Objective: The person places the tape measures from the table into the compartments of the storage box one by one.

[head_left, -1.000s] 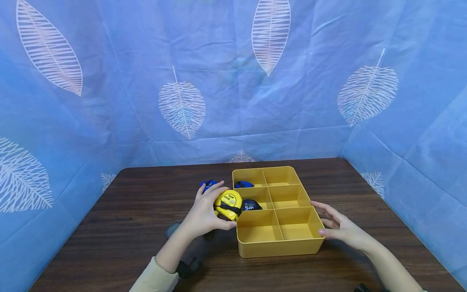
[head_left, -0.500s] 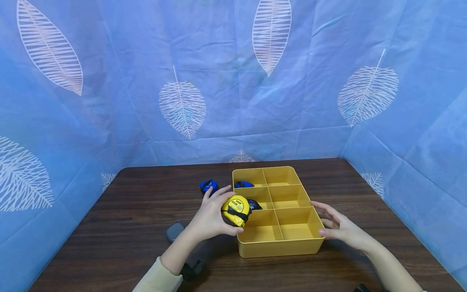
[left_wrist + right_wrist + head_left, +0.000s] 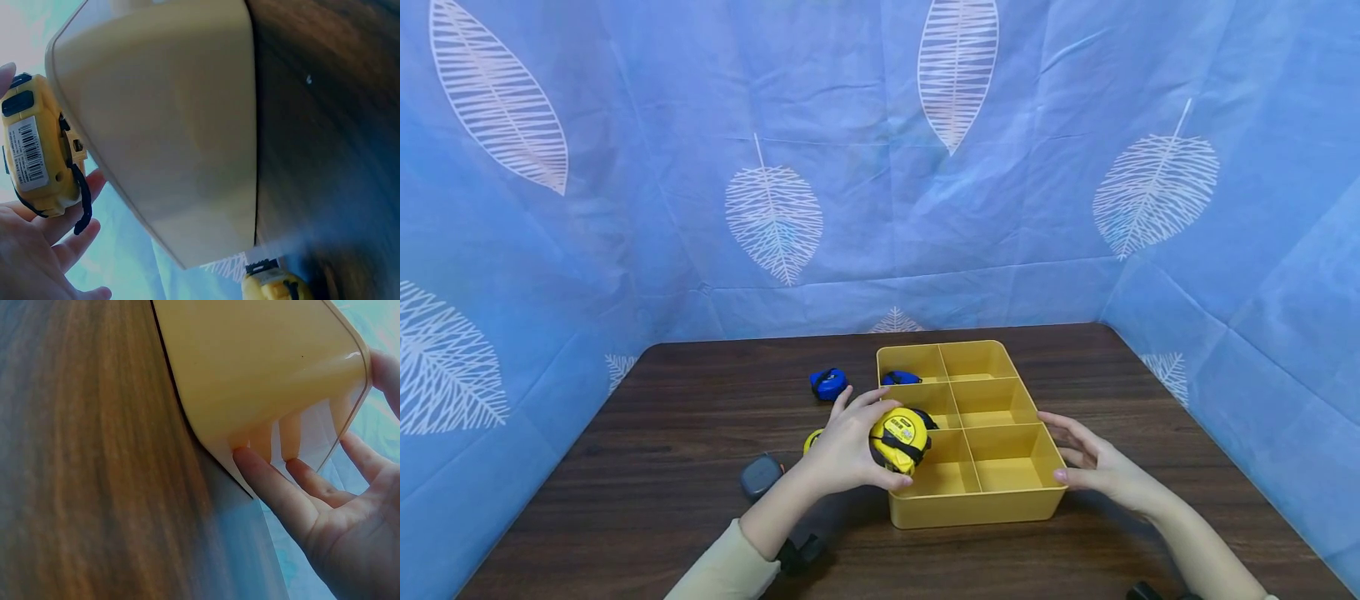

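Observation:
My left hand (image 3: 850,446) grips a yellow tape measure (image 3: 901,440) with a black strap, thumb below and fingers above. It is at the left rim of the yellow divided box (image 3: 977,510), over the near left compartment. In the left wrist view, the tape measure (image 3: 37,147) shows a barcode label beside the box wall. A blue tape measure (image 3: 901,378) lies in the far left compartment. A dark tape measure (image 3: 927,418) in the middle left one is mostly hidden. My right hand (image 3: 1105,475) rests against the box's right side, its fingers (image 3: 269,484) touching the wall.
Left of the box, another blue tape measure (image 3: 829,384) lies on the dark wooden table (image 3: 662,450). A yellow one (image 3: 812,440) is partly hidden behind my left hand. A dark grey rounded object (image 3: 762,477) sits near my left wrist. Blue leaf-patterned cloth (image 3: 850,208) surrounds the table.
My left hand has carried the yellow tape measure rightward and slightly nearer me, to the near left compartment. The blue and yellow tape measures behind it show more. My right hand stays put.

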`<state>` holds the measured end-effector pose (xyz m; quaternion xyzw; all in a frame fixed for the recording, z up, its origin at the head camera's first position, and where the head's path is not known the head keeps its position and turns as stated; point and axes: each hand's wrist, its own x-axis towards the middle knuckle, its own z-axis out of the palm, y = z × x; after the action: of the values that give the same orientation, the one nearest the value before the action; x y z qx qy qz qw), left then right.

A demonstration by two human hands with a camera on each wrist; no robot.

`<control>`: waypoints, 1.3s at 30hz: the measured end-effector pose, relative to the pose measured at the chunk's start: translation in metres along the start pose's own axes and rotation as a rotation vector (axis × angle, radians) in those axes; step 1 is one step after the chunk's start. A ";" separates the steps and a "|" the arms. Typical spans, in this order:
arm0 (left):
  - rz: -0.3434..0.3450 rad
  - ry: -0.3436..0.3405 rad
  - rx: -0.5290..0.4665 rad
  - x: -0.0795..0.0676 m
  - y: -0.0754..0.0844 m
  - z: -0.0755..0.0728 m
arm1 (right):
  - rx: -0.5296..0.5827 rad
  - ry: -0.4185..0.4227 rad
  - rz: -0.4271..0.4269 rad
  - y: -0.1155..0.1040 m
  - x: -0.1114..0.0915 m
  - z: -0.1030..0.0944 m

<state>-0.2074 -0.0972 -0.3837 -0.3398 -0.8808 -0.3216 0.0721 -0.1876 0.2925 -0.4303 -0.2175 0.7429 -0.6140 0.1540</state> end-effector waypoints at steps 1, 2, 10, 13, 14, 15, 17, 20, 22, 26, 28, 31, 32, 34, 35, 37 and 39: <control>0.004 -0.005 -0.005 0.000 0.000 0.001 | 0.000 0.001 0.000 0.000 0.000 0.000; 0.004 -0.011 -0.003 0.001 0.001 0.002 | 0.001 0.001 0.001 0.000 0.000 0.000; 0.019 -0.059 -0.027 0.003 0.002 0.008 | 0.011 0.004 0.008 0.000 0.001 0.001; 0.029 -0.074 -0.033 0.003 0.003 0.010 | 0.010 0.003 0.008 -0.001 0.001 0.001; 0.032 -0.080 -0.032 0.004 0.004 0.010 | 0.007 0.004 0.008 -0.001 0.001 0.001; 0.035 -0.086 -0.033 0.004 0.004 0.010 | 0.005 0.004 0.008 -0.001 0.000 0.001; 0.043 -0.099 -0.034 0.005 0.004 0.011 | -0.003 0.006 0.008 -0.001 0.000 0.002; 0.058 -0.114 -0.028 0.006 0.004 0.012 | -0.010 0.008 0.009 -0.001 0.000 0.002; 0.064 -0.120 -0.023 0.007 0.004 0.013 | -0.013 0.009 0.011 -0.001 0.000 0.001; 0.071 -0.131 -0.016 0.008 0.003 0.014 | -0.013 0.009 0.015 -0.001 0.000 0.001; 0.075 -0.136 -0.013 0.009 0.003 0.015 | -0.011 0.008 0.015 -0.001 0.000 0.001; 0.082 -0.144 -0.005 0.011 0.003 0.016 | -0.010 0.005 0.013 -0.001 0.000 0.001; 0.083 -0.147 -0.002 0.011 0.003 0.016 | -0.009 0.004 0.012 -0.001 0.000 0.001; 0.086 -0.154 0.007 0.012 0.003 0.016 | -0.009 0.003 0.011 -0.001 0.000 0.001; 0.088 -0.157 0.008 0.012 0.003 0.016 | -0.009 0.002 0.011 -0.001 0.000 0.001; 0.092 -0.164 0.009 0.013 0.003 0.017 | -0.011 0.002 0.009 -0.001 0.000 0.001; 0.097 -0.170 0.010 0.014 0.004 0.017 | -0.012 0.003 0.008 -0.001 0.000 0.001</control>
<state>-0.2138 -0.0773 -0.3903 -0.4076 -0.8679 -0.2834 0.0141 -0.1867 0.2919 -0.4296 -0.2146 0.7478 -0.6092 0.1537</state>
